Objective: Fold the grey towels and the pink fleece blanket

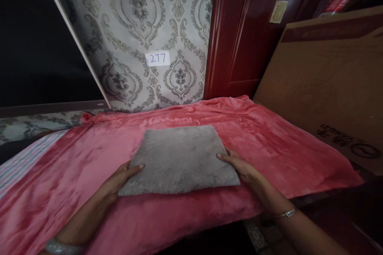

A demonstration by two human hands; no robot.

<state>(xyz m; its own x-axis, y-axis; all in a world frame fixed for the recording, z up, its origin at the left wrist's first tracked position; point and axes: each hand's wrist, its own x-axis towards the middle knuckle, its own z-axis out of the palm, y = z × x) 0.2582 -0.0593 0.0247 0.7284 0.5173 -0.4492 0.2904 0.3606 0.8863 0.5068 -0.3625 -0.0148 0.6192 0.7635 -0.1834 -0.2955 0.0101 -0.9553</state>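
A grey folded towel (181, 159) lies flat on a pink plush blanket (269, 143). My left hand (121, 177) grips its near left edge, thumb on top and fingers hidden under the cloth. At the towel's near right edge my right hand (242, 169) holds it the same way, thumb resting on the grey pile. Both wrists wear a bracelet.
A large cardboard box (326, 83) leans at the right of the blanket. Behind stand a patterned wallpaper wall with a paper label reading 277 (157, 58) and a dark red door (248, 36). A striped cloth (26, 155) shows at the left.
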